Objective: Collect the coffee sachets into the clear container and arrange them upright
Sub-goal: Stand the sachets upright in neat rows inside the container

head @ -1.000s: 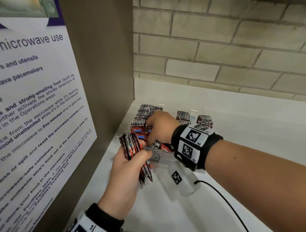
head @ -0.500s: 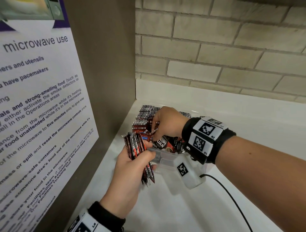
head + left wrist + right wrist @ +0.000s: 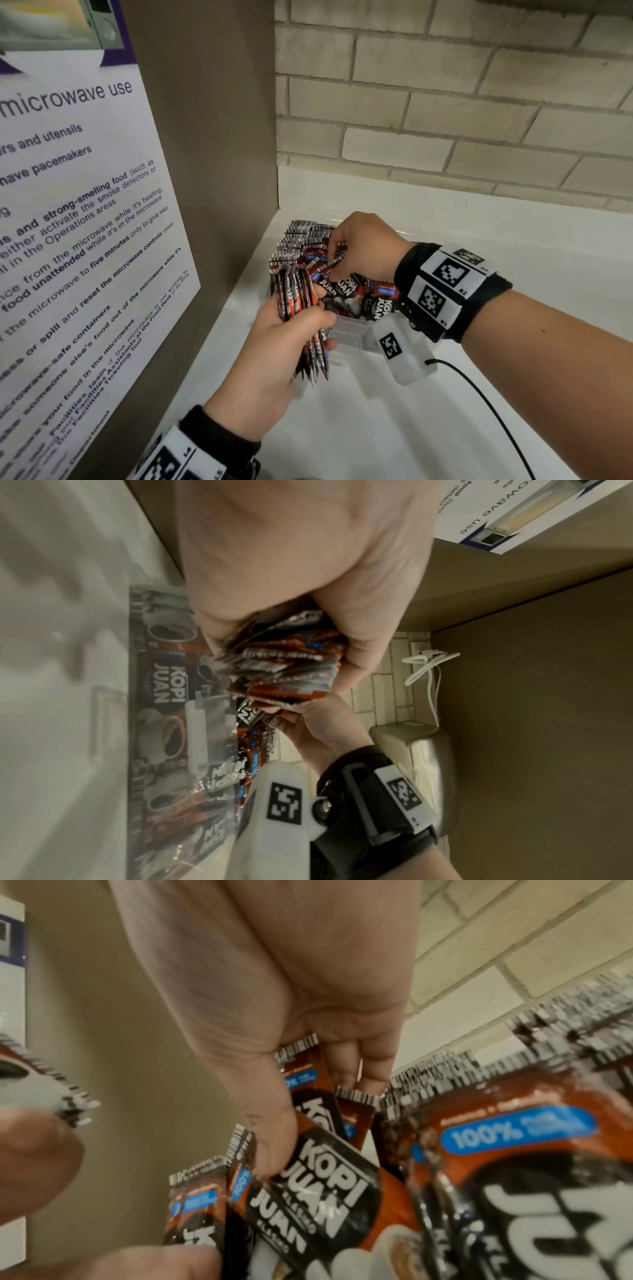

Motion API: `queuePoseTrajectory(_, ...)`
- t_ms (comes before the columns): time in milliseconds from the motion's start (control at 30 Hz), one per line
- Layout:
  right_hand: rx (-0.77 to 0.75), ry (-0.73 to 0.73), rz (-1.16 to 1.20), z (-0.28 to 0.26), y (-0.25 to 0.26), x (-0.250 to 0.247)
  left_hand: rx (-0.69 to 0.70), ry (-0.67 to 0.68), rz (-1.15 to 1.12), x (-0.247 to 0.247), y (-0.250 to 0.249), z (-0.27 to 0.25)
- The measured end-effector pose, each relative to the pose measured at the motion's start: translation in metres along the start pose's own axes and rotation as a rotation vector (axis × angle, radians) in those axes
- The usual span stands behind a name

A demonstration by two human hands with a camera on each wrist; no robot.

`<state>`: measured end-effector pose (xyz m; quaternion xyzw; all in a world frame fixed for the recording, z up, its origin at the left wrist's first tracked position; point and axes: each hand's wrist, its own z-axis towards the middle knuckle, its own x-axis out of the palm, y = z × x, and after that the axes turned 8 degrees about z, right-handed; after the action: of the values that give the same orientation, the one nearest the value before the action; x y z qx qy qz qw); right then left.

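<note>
Left hand [image 3: 274, 346] grips a bundle [image 3: 298, 298] of coffee sachets, fingers curled round it, edges fanned upward, just beside the container [image 3: 346, 337] at its 9 o'clock. Right hand [image 3: 363, 246] reaches down into the container, thumb and fingers pinching a sachet [image 3: 329, 1183] among others leaning loosely inside. More sachets [image 3: 301, 236] stand packed at the container's 12 o'clock end. The container sits on the white counter [image 3: 376, 428], against the brown panel [image 3: 205, 171] at 9 o'clock.
</note>
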<state>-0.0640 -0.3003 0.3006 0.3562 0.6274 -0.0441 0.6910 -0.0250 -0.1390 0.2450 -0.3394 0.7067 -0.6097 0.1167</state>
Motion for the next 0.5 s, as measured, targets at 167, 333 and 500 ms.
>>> queuePoseTrajectory(167,0.034,-0.008,0.093,-0.0024,-0.0052,-0.0053,0.055,-0.006,-0.008,0.0000,-0.0056,0.0017)
queuePoseTrajectory(333,0.038,0.006,0.124,-0.0042,-0.0099,-0.0030,0.196,-0.026,0.145,0.0023,-0.0096,-0.0047)
queuePoseTrajectory(500,0.025,0.012,0.146,-0.0020,-0.0105,-0.0011,0.206,-0.020,0.145,0.0029,-0.0072,-0.0034)
